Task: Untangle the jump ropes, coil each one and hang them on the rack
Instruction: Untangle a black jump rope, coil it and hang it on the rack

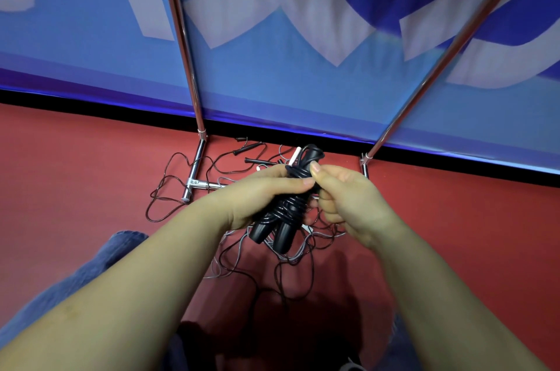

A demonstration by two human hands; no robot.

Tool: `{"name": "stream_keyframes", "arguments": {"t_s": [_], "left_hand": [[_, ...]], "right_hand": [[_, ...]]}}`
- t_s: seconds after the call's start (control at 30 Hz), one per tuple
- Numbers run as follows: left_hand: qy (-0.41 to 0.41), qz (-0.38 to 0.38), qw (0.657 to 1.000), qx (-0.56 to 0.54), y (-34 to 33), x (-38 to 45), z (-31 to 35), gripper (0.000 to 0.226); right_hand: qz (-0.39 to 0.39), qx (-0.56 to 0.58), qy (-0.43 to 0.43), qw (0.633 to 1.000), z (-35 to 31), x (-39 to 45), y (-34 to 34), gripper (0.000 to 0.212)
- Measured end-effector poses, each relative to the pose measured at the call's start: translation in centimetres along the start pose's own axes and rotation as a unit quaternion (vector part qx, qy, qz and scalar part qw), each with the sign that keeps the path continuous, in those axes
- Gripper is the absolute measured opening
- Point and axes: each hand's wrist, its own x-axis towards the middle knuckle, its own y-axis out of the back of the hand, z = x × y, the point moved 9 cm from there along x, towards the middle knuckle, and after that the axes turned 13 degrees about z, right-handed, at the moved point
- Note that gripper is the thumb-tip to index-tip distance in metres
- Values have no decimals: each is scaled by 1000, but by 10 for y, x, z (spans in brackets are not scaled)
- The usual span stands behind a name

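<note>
A: A black jump rope is held up in the middle of the view, its cord wound tightly round two black handles that point down toward the floor.

B: And the grip?

A: The bundle is clasped by the left hand, fingers curled round it, thumb laid across the top. The cord near the upper end is pinched between thumb and forefinger of the right hand, the other fingers folded in.

B: A white stick-like piece is seen poking out above the bundle.

A: Below, a tangle of thin cords, dark and grey, is spread on the red floor, with loose black handles near the wall.

B: The chrome rack is planted among them, two poles rising.

A: Behind it a blue banner is hung; large white shapes are printed, but no writing can be read.
</note>
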Motion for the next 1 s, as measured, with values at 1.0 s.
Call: {"name": "stream_keyframes", "arguments": {"t_s": [1.0], "left_hand": [[-63,180,974,125,37,17,0,42]], "right_hand": [[200,-108,116,967,-14,5,35,8]]}}
